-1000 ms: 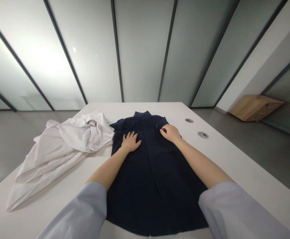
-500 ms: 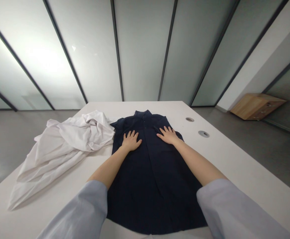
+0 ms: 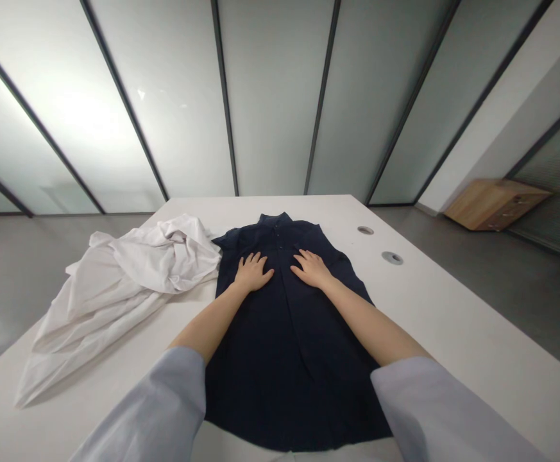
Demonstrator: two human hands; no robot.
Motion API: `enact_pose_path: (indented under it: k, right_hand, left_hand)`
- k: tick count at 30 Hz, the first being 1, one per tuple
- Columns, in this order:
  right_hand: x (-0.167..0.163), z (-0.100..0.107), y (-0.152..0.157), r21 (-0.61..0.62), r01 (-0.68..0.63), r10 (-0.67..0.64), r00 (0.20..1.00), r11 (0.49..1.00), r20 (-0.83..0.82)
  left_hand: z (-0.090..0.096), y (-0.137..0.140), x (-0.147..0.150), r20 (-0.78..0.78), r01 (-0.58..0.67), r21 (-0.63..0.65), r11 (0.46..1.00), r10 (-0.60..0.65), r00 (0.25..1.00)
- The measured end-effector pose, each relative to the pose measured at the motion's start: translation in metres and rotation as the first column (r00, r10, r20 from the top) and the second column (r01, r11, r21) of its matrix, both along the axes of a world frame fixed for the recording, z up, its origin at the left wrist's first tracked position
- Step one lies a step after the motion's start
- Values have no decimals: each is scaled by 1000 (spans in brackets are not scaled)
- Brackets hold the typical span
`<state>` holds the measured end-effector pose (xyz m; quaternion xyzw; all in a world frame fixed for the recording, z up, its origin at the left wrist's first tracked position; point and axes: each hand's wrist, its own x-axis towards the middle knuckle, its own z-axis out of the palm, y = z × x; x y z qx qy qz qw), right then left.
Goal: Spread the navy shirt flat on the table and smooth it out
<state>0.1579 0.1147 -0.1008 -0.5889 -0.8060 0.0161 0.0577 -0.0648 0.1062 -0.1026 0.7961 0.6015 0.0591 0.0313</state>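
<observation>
A dark navy button-up shirt (image 3: 289,346) lies flat on the white table (image 3: 453,321), collar at the far end. My left hand (image 3: 252,273) rests palm down on the shirt's upper left chest, fingers spread. On the upper right chest, close to the button line, my right hand (image 3: 312,269) also lies flat with fingers apart. Neither hand grips the cloth. My forearms and pale blue sleeves cover part of the shirt's lower sides.
A crumpled white garment (image 3: 120,282) lies on the table's left side, touching the navy shirt's left shoulder. Two round cable grommets (image 3: 391,258) sit in the tabletop at the right. A wooden cabinet (image 3: 494,204) stands on the floor at the far right. Glass walls stand behind the table.
My right hand has opened flat and slid left from the shirt's right shoulder toward the button line. The left hand has stayed in place.
</observation>
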Motion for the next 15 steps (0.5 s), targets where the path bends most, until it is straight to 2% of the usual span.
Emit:
enact_pose_path:
  k: [5,10,12,15]
  right_hand:
    - [4,-2,1,-8,-3,2,999,1000,-35]
    - [4,-2,2,-13,-8,7,999,1000,-39]
    - [4,-2,1,-15,-11,10,999,1000,-43]
    - [5,-2,0,-15,-13,12,999,1000,-48]
  left_hand:
    - [13,6,-6,94,-114,93,989,105,990]
    - [39,36,-35,176,-307,245,920,269,947]
    - [45,53,-53,167,-353,226,908,321,932]
    - [43,75,-79,77,-382,46,923,378,922]
